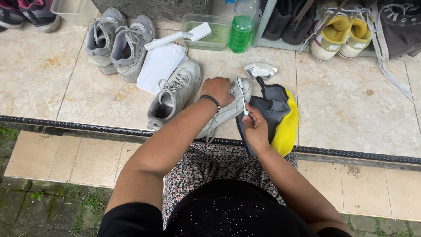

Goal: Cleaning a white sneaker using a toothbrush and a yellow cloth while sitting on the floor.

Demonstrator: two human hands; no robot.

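Sneaker (226,112), white, lies at the centre of the frame on the tiled floor (351,109), toe end tipped up toward the camera, sole edge exposed. Left hand (218,91) is clamped over the toe end, pressing down; grip looks meant to keep the shoe from sliding. Beaded bracelet (211,101) on that wrist. Right hand (255,127) is closed around the handle of a white toothbrush (242,95), held like a pen, bristle end touching the sneaker's toe rim; the small head suits the narrow seam there. Second grey-white sneaker (175,94) sits just left of the first, touching or nearly so, laces loose, opening toward lower left. Grey and yellow cloth (280,116) lies just right of the right hand, within easy reach, partly over the floor's dark drain strip (351,153). Small foil-like dish (260,70) above the cloth, contents unclear. White folded paper or cloth (160,63) is above the second sneaker. Upper centre: clear tub (206,37) with a white scrubbing brush (180,37) resting across its rim, and a bottle of green liquid (241,28) just beside it, all near but out of the working space. Grey pair of sneakers (118,44) at upper left; yellow-lined pair (342,33) on a low rack at upper right. Person sits low, floral fabric over the knees at bottom.
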